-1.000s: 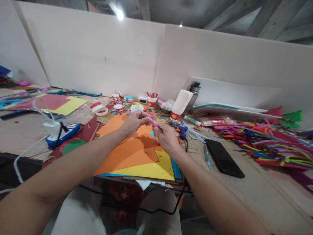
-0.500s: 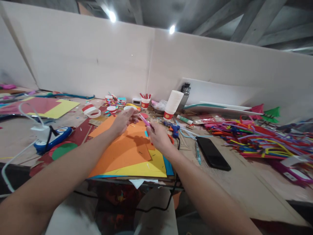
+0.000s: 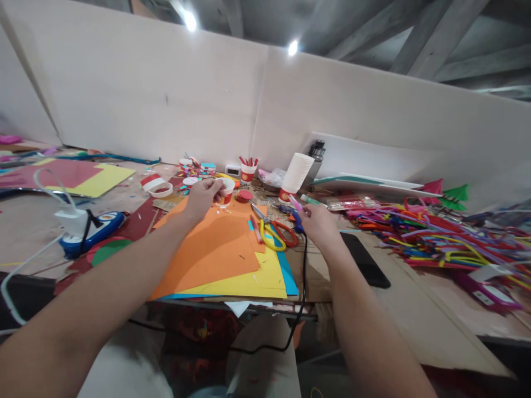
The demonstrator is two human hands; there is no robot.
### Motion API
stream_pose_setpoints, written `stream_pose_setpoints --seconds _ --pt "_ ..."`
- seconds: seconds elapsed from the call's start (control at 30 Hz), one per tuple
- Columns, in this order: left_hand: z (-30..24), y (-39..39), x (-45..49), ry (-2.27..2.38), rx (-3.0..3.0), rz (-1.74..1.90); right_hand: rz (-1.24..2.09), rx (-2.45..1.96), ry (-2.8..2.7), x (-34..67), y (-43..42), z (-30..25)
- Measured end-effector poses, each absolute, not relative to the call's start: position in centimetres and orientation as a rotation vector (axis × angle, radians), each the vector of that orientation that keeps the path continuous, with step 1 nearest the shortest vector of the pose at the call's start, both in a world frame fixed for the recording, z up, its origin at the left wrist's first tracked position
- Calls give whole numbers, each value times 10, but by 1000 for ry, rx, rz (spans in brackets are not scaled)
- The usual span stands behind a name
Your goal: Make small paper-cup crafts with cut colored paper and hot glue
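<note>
My left hand (image 3: 204,197) is closed, its fingertips pinched at the left side of a small red-and-white paper cup (image 3: 227,192) beyond the orange paper sheets (image 3: 215,251). My right hand (image 3: 318,220) is closed round a slim pink pen-shaped tool (image 3: 296,203), raised over the blue glue gun (image 3: 298,222). Between my hands lie scissors (image 3: 269,236) with yellow and red-orange handles, and red paper discs (image 3: 244,195) sit just right of the cup.
A tilted stack of white paper cups (image 3: 297,171) stands at the back before a dark bottle (image 3: 314,163). To the right are a black phone (image 3: 365,260) and a heap of coloured pipe cleaners (image 3: 435,232). A blue power strip (image 3: 99,232) sits left; a black cable (image 3: 305,276) hangs over the front edge.
My right hand has moved right with the pink tool, away from my left hand, uncovering the scissors. My left hand has shifted slightly left and down, to the cup's side.
</note>
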State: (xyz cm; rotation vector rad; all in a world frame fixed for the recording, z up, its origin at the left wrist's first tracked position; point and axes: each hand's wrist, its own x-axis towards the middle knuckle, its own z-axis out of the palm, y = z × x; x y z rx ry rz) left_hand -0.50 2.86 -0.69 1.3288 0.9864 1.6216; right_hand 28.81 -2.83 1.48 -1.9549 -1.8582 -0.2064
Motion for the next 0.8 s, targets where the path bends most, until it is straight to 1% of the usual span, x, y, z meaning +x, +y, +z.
stream_pose_setpoints --seconds 0.23,0.4,0.53,0.6,0.67,0.73,0.8 --pt "-10 33 -11 1177 1460 1591 -199 -2400 -1979 300 -50 20" --pt "-11 34 -13 1250 1543 1558 -180 -2545 -1997 305 -56 19" --pt "-12 30 -10 1287 1669 1468 -126 -2537 -2046 311 -57 13" --pt "-13 26 -4 1279 1772 1350 -99 -2535 -2069 312 -58 14" --pt "-16 22 3 1259 1936 1209 -143 -2487 -2028 308 -59 16" --pt "-18 17 12 1219 2155 1059 -202 -2333 -1945 299 -59 18" --pt "-21 14 21 1143 2300 948 -171 -2098 -1909 285 -56 17"
